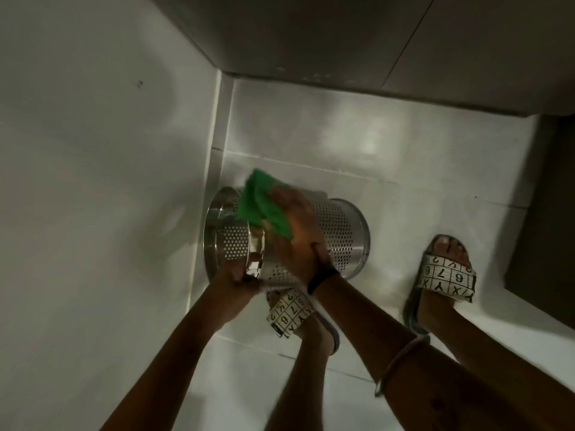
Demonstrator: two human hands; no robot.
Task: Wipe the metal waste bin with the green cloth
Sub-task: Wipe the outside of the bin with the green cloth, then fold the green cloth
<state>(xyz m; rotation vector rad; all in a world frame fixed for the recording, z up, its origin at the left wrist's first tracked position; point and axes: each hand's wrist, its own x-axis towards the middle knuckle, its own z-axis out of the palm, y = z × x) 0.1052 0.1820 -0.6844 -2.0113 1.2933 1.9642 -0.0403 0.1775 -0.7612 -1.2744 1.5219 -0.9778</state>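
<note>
The metal waste bin [339,234] lay tipped on its side on the white tiled floor [420,169], close to the left wall [93,150], its open mouth turned toward that wall and its base toward the right. Its side was full of small punched holes. The left hand [239,276] gripped the near edge of the bin's shiny rim, fingers closed over it. The right hand [295,231] reached across the top of the bin and pressed the green cloth [261,203] against the bin's upper side near the mouth, the cloth bunched under its fingers and sticking out to the far left. A dark band [322,279] circled the right wrist. Two feet in patterned slippers stood on the floor, one slipper [289,312] just near the bin, the other slipper [448,278] to its right.
</note>
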